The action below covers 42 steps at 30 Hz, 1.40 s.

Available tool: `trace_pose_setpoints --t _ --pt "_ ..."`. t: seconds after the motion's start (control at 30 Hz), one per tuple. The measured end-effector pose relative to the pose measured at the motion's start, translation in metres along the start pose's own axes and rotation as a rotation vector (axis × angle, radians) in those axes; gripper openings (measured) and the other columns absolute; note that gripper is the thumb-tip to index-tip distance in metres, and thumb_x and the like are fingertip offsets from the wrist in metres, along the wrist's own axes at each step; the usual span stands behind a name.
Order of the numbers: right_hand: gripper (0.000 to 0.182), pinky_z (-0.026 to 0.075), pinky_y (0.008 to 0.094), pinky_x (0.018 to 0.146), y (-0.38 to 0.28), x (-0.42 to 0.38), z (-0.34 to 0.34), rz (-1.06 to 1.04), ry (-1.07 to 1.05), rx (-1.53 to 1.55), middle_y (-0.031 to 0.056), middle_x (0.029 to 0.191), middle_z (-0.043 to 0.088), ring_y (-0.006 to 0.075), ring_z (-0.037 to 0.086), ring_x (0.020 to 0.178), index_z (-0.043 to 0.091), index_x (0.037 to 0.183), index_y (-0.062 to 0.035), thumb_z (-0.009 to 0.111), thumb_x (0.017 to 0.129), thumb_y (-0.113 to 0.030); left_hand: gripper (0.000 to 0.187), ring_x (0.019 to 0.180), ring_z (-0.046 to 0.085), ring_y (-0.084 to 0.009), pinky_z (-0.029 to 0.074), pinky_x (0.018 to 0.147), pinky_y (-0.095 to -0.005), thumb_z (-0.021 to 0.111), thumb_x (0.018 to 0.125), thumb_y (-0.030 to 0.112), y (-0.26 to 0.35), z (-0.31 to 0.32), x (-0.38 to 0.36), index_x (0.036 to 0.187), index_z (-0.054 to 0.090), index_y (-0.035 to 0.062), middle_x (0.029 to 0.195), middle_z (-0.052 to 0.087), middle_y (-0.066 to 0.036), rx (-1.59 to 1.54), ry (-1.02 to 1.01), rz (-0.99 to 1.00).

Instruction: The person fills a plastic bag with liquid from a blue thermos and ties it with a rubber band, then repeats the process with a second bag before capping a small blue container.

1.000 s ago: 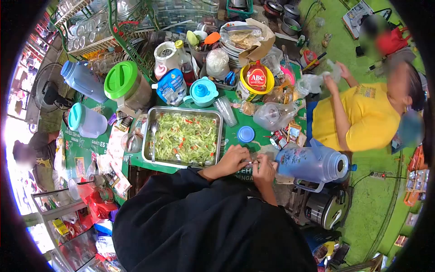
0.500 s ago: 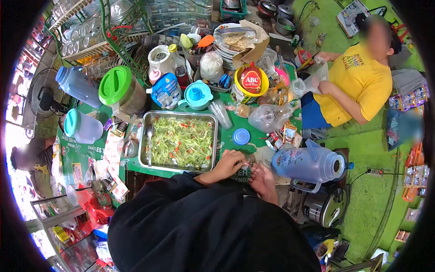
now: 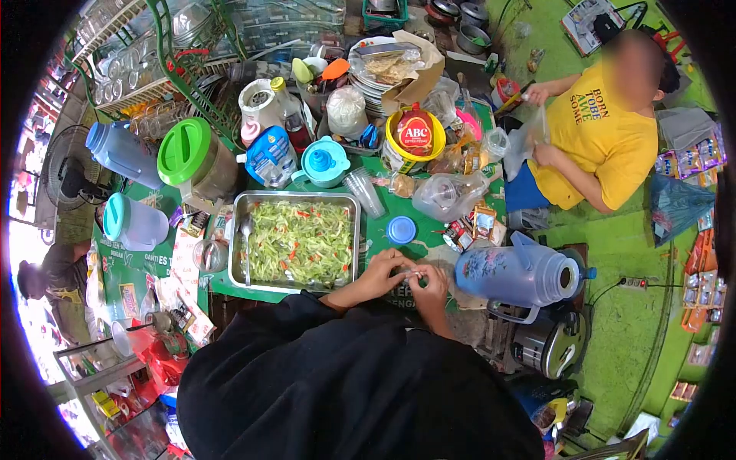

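Observation:
Both hands meet over the table edge, right of a metal tray (image 3: pixel 236 264) of shredded pale green vegetable (image 3: pixel 300 239) with orange-red pieces. The fingers of my left hand (image 3: pixel 381 276) are curled and pinched together. My right hand (image 3: pixel 431 291) pinches close beside them, its fingertips almost touching the left ones. Something small and pale shows between the fingertips, too small to name. A spoon (image 3: pixel 247 253) lies along the left inside of the tray. Just beyond my hands is a round blue lid (image 3: pixel 401 230).
A flowered blue thermos jug (image 3: pixel 502 274) lies at the right, above a rice cooker (image 3: pixel 544 346). Pitchers (image 3: pixel 195 161), a yellow bucket (image 3: pixel 414 142) and stacked plates (image 3: pixel 376 80) crowd the far side. A person in a yellow shirt (image 3: pixel 606 138) holds a clear plastic bag (image 3: pixel 525 142).
My right hand has turned from palm-up to a pinch, rising and moving left toward my left hand. The view has shifted slightly. The other person's bag is held more open.

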State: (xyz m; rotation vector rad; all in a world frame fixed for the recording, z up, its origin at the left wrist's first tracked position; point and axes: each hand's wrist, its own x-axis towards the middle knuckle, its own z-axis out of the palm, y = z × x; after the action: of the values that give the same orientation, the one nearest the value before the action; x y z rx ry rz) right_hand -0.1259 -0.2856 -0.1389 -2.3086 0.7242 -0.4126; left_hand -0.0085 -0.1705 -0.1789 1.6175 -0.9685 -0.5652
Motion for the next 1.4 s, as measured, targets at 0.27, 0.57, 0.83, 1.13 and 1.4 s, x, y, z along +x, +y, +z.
trace_pose_setpoints --t 0.27,0.57,0.83,1.13,1.4 --pt "0.009 0.036 0.0421 0.076 0.002 0.005 0.005 -0.056 0.064 -0.081 0.0021 0.077 0.060 0.0258 0.058 0.082 0.063 0.084 -0.0137 0.067 0.076 -0.015 0.022 0.094 0.047 -0.0250 0.032 0.081 -0.0385 0.074 0.077 0.022 0.013 -0.012 0.004 0.099 0.070 0.0167 0.096 0.051 -0.004 0.256 -0.030 0.057" --pt "0.016 0.035 0.0458 0.074 -0.010 0.009 -0.007 -0.141 -0.150 -0.316 0.0063 0.081 0.061 0.0284 0.059 0.080 0.057 0.088 -0.0125 0.060 0.079 -0.025 0.020 0.100 0.047 -0.0275 0.032 0.085 -0.0400 0.075 0.075 0.019 0.007 -0.012 0.008 0.094 0.070 0.0142 0.108 0.055 -0.002 0.248 -0.124 0.007" --pt "0.023 0.035 0.0492 0.083 -0.009 0.017 -0.012 0.049 -0.119 -0.156 0.0117 0.083 0.063 0.0350 0.057 0.085 0.060 0.102 -0.0110 0.059 0.086 -0.027 0.020 0.096 0.050 -0.0225 0.031 0.083 -0.0401 0.076 0.075 0.018 0.013 -0.017 0.018 0.092 0.065 0.0158 0.096 0.058 0.002 0.251 -0.134 0.069" --pt "0.031 0.034 0.0449 0.084 -0.012 0.035 -0.023 0.141 -0.267 -0.289 0.0129 0.086 0.060 0.0328 0.052 0.086 0.064 0.079 -0.0053 0.050 0.097 -0.026 0.022 0.100 0.052 -0.0204 0.032 0.084 -0.0421 0.073 0.078 0.016 0.006 -0.021 0.028 0.097 0.062 0.0169 0.106 0.063 0.004 0.159 -0.117 -0.067" --pt "0.027 0.038 0.0326 0.077 0.001 0.052 -0.050 1.454 -0.361 1.274 0.0017 0.090 0.063 0.0155 0.053 0.079 0.063 0.104 -0.0065 0.048 0.100 -0.029 0.021 0.099 0.057 -0.0196 0.040 0.088 -0.0434 0.066 0.078 0.015 -0.007 -0.018 0.030 0.098 0.060 0.0187 0.101 0.060 0.002 0.355 -0.129 0.213"
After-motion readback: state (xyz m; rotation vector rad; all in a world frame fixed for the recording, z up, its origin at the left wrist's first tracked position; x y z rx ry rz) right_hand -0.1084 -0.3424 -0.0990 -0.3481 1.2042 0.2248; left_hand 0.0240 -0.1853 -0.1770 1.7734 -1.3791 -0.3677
